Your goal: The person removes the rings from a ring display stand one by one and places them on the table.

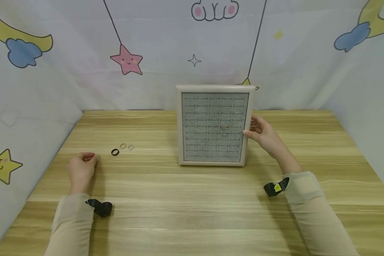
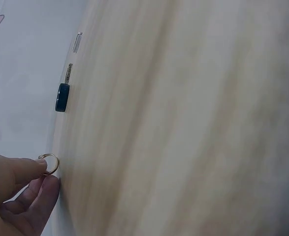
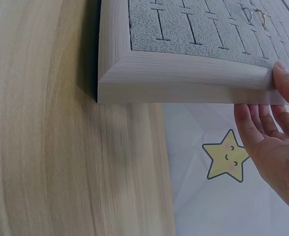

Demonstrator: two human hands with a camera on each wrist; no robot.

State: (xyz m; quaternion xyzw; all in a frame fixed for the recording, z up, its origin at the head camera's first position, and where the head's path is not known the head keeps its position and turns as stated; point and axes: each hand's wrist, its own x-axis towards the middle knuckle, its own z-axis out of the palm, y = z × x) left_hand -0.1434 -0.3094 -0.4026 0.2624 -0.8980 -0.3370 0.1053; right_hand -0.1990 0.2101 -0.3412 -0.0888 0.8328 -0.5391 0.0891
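Observation:
Between thumb and fingers my left hand pinches a thin gold ring, close over the table at the left. Just beyond it lie a black ring and two thin metal rings, one near the black one and another to its right. My right hand grips the right edge of a ring display board, thumb on the front of the frame and fingers behind. The board stands upright, its grey padded face cut with rows of slots. A gold ring and a silver ring sit in slots right of centre.
The wood-grain table spans the view. Behind it hangs a white cloth printed with stars, moons and clouds, which also closes off both sides. A small black camera is worn on each wrist.

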